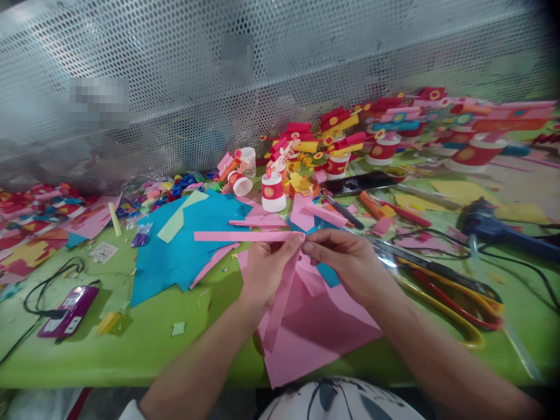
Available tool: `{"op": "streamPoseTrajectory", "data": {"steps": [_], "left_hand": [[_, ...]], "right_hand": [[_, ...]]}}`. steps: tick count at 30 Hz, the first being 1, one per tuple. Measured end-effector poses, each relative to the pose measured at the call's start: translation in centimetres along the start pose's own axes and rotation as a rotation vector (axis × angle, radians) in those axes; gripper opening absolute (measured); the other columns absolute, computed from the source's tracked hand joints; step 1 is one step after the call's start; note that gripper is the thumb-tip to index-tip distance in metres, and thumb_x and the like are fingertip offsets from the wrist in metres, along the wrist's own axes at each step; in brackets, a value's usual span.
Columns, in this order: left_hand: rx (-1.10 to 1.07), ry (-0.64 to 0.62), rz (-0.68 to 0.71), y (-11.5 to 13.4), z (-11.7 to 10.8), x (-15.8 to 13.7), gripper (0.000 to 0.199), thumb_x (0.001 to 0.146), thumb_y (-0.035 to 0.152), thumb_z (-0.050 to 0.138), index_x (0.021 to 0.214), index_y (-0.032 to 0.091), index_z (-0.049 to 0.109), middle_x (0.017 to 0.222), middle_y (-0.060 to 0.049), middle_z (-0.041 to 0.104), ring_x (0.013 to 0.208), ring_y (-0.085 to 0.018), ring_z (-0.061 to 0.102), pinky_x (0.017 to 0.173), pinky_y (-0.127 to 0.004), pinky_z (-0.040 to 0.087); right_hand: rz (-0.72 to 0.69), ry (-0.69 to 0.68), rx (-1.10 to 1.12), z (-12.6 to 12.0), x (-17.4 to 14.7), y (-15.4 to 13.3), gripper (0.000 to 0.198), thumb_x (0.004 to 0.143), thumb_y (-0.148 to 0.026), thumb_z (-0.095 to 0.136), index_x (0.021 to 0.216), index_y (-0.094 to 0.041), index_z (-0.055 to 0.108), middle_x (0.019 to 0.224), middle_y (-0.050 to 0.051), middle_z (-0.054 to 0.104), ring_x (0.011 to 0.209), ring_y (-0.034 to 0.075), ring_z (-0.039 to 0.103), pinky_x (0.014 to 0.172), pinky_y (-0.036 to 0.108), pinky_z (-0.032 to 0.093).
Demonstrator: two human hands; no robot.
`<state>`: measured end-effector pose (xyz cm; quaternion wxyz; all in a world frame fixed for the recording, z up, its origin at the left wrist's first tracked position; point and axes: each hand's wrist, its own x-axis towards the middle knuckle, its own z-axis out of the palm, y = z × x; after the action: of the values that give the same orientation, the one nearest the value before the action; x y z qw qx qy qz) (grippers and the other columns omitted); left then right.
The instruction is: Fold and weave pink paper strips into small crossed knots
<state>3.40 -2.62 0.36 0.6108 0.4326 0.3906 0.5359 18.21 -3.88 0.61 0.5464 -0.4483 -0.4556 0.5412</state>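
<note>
Two pink paper strips [240, 236] meet at a corner in front of me. One strip stretches out to the left, and the other slants down toward my body. My left hand [271, 265] pinches them close to that corner. Against the same end, the thumb and forefinger of my right hand [343, 254] are pressed together; the fingers hide exactly how the ends overlap. Below both hands lies a large pink paper sheet [324, 326]. Blue paper [175, 262] spreads out left of the hands, with a pale green strip [184, 216] on top.
Scissors [450, 291] with yellow and red handles lie right of my forearm. Beyond them is a blue glue gun [494, 224] with a cord. Decorated paper cups [273, 192] stand toward the back. A purple power strip [70, 312] sits at left. Behind rises a perforated metal panel [175, 76].
</note>
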Motion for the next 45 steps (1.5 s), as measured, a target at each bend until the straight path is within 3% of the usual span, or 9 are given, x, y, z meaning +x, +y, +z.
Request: {"op": "streamPoseTrajectory", "data": {"steps": [10,18,21,27,33,38,45], "left_hand": [[-0.055,-0.057,-0.065,0.4,0.2,-0.2,0.024,0.077,0.037,0.081,0.086,0.015,0.078,0.08,-0.005,0.073,0.07,-0.013,0.061,0.069,-0.026,0.049],[-0.076,-0.091,-0.091,0.5,0.1,0.0,0.023,0.074,0.035,0.084,0.084,0.015,0.078,0.079,-0.004,0.074,0.068,-0.012,0.061,0.069,-0.026,0.049],[-0.045,-0.094,-0.076,0.4,-0.2,0.1,0.022,0.074,0.035,0.083,0.081,0.015,0.077,0.077,-0.004,0.073,0.066,-0.012,0.061,0.068,-0.026,0.049],[0.272,-0.047,0.133,0.8,-0.4,0.0,0.018,0.083,0.032,0.074,0.078,0.015,0.076,0.074,-0.005,0.073,0.071,-0.017,0.067,0.066,-0.026,0.05],[0.298,-0.15,0.201,0.9,-0.2,-0.2,0.018,0.089,0.026,0.065,0.078,0.017,0.075,0.076,-0.004,0.074,0.07,-0.016,0.066,0.068,-0.026,0.05],[0.212,-0.202,0.111,0.6,-0.6,0.1,0.017,0.086,0.031,0.07,0.082,0.015,0.076,0.08,-0.006,0.074,0.074,-0.018,0.067,0.074,-0.029,0.051],[-0.024,-0.25,-0.127,0.5,-1.0,0.4,0.027,0.086,0.039,0.072,0.091,0.014,0.078,0.08,-0.008,0.075,0.073,-0.018,0.068,0.072,-0.03,0.052]], "right_hand": [[0.285,-0.071,0.271,-0.7,0.6,0.4,0.024,0.055,-0.03,0.096,0.069,-0.022,0.078,0.064,-0.003,0.065,0.054,0.006,0.054,0.051,0.019,0.043],[0.363,-0.07,0.307,-0.8,0.7,0.4,0.027,0.051,-0.027,0.098,0.066,-0.02,0.077,0.065,-0.003,0.066,0.055,0.006,0.056,0.052,0.018,0.046],[0.324,-0.089,0.276,-1.0,0.7,0.7,0.025,0.054,-0.028,0.097,0.069,-0.021,0.079,0.066,-0.003,0.067,0.056,0.006,0.055,0.053,0.018,0.045],[0.153,-0.085,0.166,-0.9,0.4,0.7,0.019,0.068,-0.034,0.09,0.079,-0.022,0.082,0.075,0.003,0.073,0.064,0.011,0.058,0.062,0.025,0.047],[0.095,-0.053,0.09,-0.7,0.6,0.5,0.025,0.073,-0.041,0.085,0.063,-0.019,0.076,0.062,0.003,0.065,0.06,0.013,0.054,0.058,0.026,0.043],[0.13,-0.068,0.131,-0.9,0.8,0.7,0.022,0.074,-0.038,0.085,0.066,-0.019,0.077,0.062,0.002,0.066,0.06,0.012,0.055,0.057,0.026,0.042],[0.039,-0.036,0.033,-0.6,0.6,0.7,0.029,0.079,-0.042,0.081,0.063,-0.019,0.073,0.061,0.001,0.063,0.06,0.011,0.052,0.057,0.025,0.04]]}}
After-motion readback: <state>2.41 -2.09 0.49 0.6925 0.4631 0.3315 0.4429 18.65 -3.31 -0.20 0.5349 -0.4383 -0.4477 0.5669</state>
